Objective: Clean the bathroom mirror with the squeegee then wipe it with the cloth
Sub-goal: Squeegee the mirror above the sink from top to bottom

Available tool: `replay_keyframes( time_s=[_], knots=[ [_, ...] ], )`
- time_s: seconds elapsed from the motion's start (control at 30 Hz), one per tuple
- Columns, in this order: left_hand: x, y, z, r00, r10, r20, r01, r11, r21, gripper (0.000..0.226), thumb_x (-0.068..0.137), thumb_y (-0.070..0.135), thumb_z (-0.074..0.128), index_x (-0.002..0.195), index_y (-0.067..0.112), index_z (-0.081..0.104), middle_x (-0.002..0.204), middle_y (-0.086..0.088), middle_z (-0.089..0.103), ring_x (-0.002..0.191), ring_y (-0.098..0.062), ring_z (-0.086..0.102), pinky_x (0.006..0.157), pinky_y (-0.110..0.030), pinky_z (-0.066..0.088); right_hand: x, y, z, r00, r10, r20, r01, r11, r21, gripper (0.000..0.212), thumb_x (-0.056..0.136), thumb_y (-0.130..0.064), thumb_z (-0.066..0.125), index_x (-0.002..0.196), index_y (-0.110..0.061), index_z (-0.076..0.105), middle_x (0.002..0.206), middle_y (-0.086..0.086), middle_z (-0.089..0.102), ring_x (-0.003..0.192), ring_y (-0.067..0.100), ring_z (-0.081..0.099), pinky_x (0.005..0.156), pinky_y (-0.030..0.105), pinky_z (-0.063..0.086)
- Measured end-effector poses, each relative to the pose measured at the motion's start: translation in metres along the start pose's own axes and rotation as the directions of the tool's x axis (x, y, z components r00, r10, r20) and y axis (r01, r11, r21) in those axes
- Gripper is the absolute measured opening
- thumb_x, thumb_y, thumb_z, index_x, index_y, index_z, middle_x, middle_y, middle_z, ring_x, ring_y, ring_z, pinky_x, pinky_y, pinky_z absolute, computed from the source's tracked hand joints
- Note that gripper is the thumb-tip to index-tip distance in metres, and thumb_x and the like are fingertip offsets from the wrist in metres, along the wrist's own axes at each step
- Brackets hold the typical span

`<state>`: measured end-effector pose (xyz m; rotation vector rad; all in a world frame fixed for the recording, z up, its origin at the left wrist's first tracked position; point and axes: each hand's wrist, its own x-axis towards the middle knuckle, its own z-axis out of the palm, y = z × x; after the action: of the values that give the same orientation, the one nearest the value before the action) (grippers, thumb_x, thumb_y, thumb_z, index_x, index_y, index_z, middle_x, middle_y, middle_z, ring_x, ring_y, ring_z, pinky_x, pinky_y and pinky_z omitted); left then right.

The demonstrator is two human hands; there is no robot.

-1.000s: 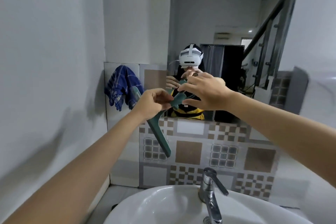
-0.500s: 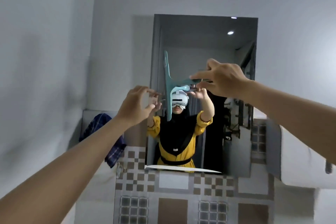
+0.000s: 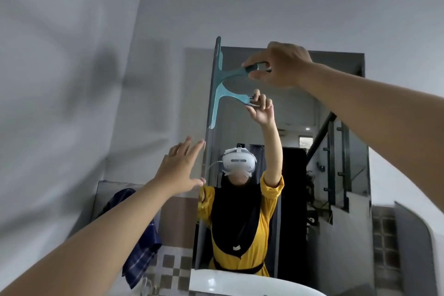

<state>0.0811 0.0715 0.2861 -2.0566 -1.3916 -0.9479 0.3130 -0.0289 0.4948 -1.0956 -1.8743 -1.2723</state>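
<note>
A: Squeegee? Material, shape?

B: Teal plastic, T-shaped, long thin blade standing vertical along the mirror's left edge, top end poking just above the glass. The handle curves off to the right.

A: Grip?

B: Right hand wrapped around the handle end, fingers and thumb pinching it, held high near the mirror's top. Left hand empty, fingers spread wide, at the left edge of the mirror lower down; can't tell whether the fingertips actually touch it.

A: Cloth?

B: Blue checked cloth, soft and crumpled, hanging on the wall lower left of the mirror, partly covered by the left forearm. What it hangs from is hidden.

A: Edges, room?

B: Mirror is a tall frameless rectangle, smooth and reflective. Bare grey wall to the left and above, plenty of open glass right of and below the blade. White glossy basin rim cut off at the bottom. Brown and white checker tiles under the mirror.

A: Hard to read?

B: Blade contact with the glass, can't tell. Reflection shows the person in yellow sleeves with a white headset and a staircase behind. The right edge of the picture is blurred and warped.
</note>
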Motion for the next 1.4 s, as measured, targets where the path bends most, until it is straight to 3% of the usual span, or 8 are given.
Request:
replay_keyframes(
  time_s=[0.17, 0.27, 0.4, 0.57, 0.77, 0.9, 1.17, 1.4],
  knots=[
    [0.002, -0.006, 0.019, 0.999, -0.023, 0.038, 0.024, 1.000, -0.012, 0.110, 0.074, 0.047, 0.070, 0.142, 0.042, -0.017, 0.158, -0.008, -0.010, 0.143, -0.038, 0.001, 0.110, -0.059, 0.026, 0.009, -0.001, 0.017, 0.999, -0.043, 0.022, 0.044, 0.999, -0.020, 0.032, 0.093, -0.043, 0.054, 0.125, -0.038, 0.059, 0.083, -0.013, 0.045, 0.081, 0.015, 0.048, 0.054, 0.021, 0.027],
    [-0.001, -0.008, 0.024, 0.999, -0.035, 0.025, 0.036, 0.999, -0.031, 0.111, 0.075, 0.047, 0.069, 0.137, 0.047, -0.023, 0.158, -0.007, -0.012, 0.143, -0.038, -0.001, 0.108, -0.060, 0.030, 0.010, 0.005, 0.018, 0.997, -0.059, 0.044, 0.060, 0.998, -0.016, 0.032, 0.093, -0.044, 0.054, 0.124, -0.039, 0.059, 0.088, -0.014, 0.048, 0.084, 0.015, 0.050, 0.057, 0.024, 0.031],
    [-0.001, -0.010, 0.028, 0.999, -0.035, 0.020, 0.036, 0.999, -0.036, 0.111, 0.076, 0.046, 0.068, 0.134, 0.051, -0.027, 0.157, -0.006, -0.015, 0.143, -0.036, -0.003, 0.104, -0.061, 0.034, 0.007, 0.013, 0.011, 0.995, -0.072, 0.075, 0.074, 0.997, -0.017, 0.031, 0.093, -0.044, 0.053, 0.124, -0.039, 0.058, 0.071, -0.023, 0.042, 0.079, 0.016, 0.050, 0.058, 0.026, 0.032],
    [-0.001, -0.008, 0.029, 0.999, -0.044, 0.032, 0.045, 0.998, -0.044, 0.112, 0.077, 0.043, 0.068, 0.130, 0.053, -0.031, 0.156, -0.005, -0.020, 0.143, -0.035, -0.007, 0.103, -0.061, 0.036, -0.006, 0.042, 0.000, 0.996, -0.023, 0.081, 0.025, 1.000, -0.018, 0.031, 0.092, -0.046, 0.054, 0.122, -0.040, 0.059, 0.069, -0.022, 0.043, 0.074, 0.016, 0.049, 0.065, 0.029, 0.036],
    [-0.003, -0.004, 0.026, 0.999, -0.046, 0.026, 0.046, 0.998, -0.030, 0.112, 0.079, 0.040, 0.067, 0.131, 0.052, -0.031, 0.155, -0.006, -0.021, 0.143, -0.036, -0.006, 0.100, -0.060, 0.040, -0.035, 0.080, -0.002, 0.996, 0.033, 0.089, -0.033, 0.999, 0.004, 0.031, 0.090, -0.046, 0.056, 0.120, -0.041, 0.060, 0.070, -0.013, 0.052, 0.064, 0.011, 0.048, 0.061, 0.029, 0.036],
    [-0.002, -0.002, 0.026, 0.999, -0.051, 0.015, 0.051, 0.998, -0.022, 0.113, 0.079, 0.037, 0.068, 0.129, 0.055, -0.031, 0.156, -0.007, -0.019, 0.143, -0.037, -0.005, 0.099, -0.060, 0.041, -0.061, 0.113, -0.007, 0.992, 0.102, 0.073, -0.103, 0.995, 0.014, 0.031, 0.087, -0.048, 0.057, 0.117, -0.042, 0.061, 0.072, -0.006, 0.056, 0.065, 0.016, 0.051, 0.063, 0.032, 0.042],
    [-0.001, 0.003, 0.022, 0.997, -0.074, 0.016, 0.075, 0.996, -0.051, 0.115, 0.075, 0.033, 0.074, 0.134, 0.054, -0.023, 0.157, -0.009, -0.013, 0.142, -0.040, 0.003, 0.101, -0.053, 0.042, -0.107, 0.152, -0.008, 0.981, 0.191, 0.042, -0.193, 0.981, 0.037, 0.027, 0.089, -0.042, 0.059, 0.115, -0.039, 0.063, 0.070, -0.004, 0.058, 0.060, 0.015, 0.052, 0.057, 0.030, 0.041],
    [0.001, 0.005, 0.021, 0.996, -0.086, 0.013, 0.086, 0.994, -0.059, 0.116, 0.071, 0.031, 0.077, 0.137, 0.052, -0.016, 0.158, -0.009, -0.007, 0.140, -0.038, 0.022, 0.092, -0.047, 0.050, -0.113, 0.157, -0.004, 0.982, 0.190, 0.023, -0.191, 0.981, 0.039, 0.027, 0.089, -0.043, 0.057, 0.115, -0.039, 0.062, 0.066, -0.006, 0.054, 0.057, 0.013, 0.049, 0.054, 0.028, 0.039]
  ],
)
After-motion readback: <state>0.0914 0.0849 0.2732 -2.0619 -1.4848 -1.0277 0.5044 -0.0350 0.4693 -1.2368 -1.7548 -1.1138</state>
